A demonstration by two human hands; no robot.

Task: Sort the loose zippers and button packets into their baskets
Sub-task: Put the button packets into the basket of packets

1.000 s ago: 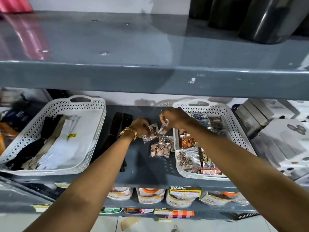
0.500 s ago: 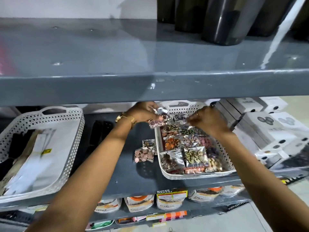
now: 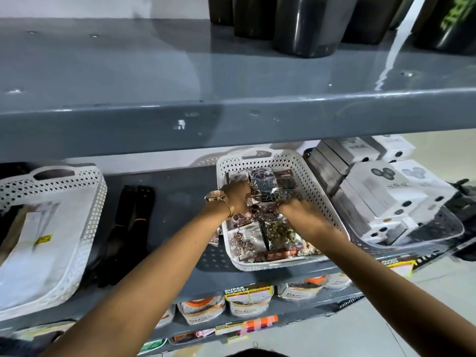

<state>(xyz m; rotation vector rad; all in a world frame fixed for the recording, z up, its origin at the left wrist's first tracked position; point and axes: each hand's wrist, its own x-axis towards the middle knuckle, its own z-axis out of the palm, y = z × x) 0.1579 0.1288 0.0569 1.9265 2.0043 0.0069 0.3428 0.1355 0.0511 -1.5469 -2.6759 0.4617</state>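
A white perforated basket (image 3: 326, 196) on the grey shelf (image 3: 170, 194) holds several clear button packets (image 3: 241, 242). Both my hands are inside it. My left hand (image 3: 238, 195), with a gold watch on the wrist, closes on a packet of reddish buttons (image 3: 248, 215) near the basket's left wall. My right hand (image 3: 300, 210) lies fingers-down on the packets in the middle, blurred. One loose button packet (image 3: 215, 235) peeks out under my left forearm on the shelf. Loose black zippers (image 3: 131, 222) lie between the baskets. The left white basket (image 3: 85, 235) holds zipper packs (image 3: 38, 243).
The upper shelf's edge (image 3: 231, 124) hangs low over the baskets, with black containers (image 3: 304, 27) on top. White boxes (image 3: 381, 186) are stacked right of the button basket. Food pouches (image 3: 247, 302) line the shelf below.
My left hand has come down from above the basket's left rim into it with the packets. My right hand has shifted from the basket's back towards its middle. The view has tilted.
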